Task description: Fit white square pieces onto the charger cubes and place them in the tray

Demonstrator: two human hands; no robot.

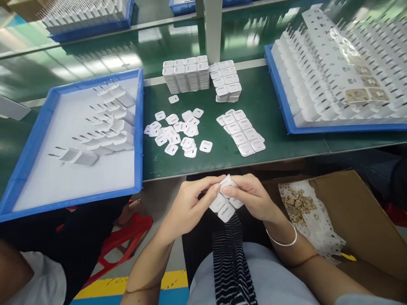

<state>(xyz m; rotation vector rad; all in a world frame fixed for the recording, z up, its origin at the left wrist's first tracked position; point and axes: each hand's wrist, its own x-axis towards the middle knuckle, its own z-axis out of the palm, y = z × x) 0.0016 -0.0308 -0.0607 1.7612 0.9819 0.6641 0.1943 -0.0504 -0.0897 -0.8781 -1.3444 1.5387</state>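
Note:
Between my two hands, above my lap and just off the table's front edge, is a small sheet of white charger face plates (227, 212), joined rounded squares with grey print and slots. My left hand (193, 203) pinches its upper left side with thumb and fingers. On the upper right, my right hand (252, 195) grips it the same way, thumb on top. The fingers partly hide the upper plates. On the green table ahead lie a loose scatter of single face plates (171, 134) and, to their right, more joined sheets of plates (244, 132).
Stacked plate sheets (186, 76) stand at the back, with another stack (226, 82) beside them. A blue-rimmed tray (139, 127) on the left holds white plug chargers; a fuller blue tray (282, 101) is at right. An open cardboard box (356, 212) sits below right. Someone sits at left near a red stool (136, 233).

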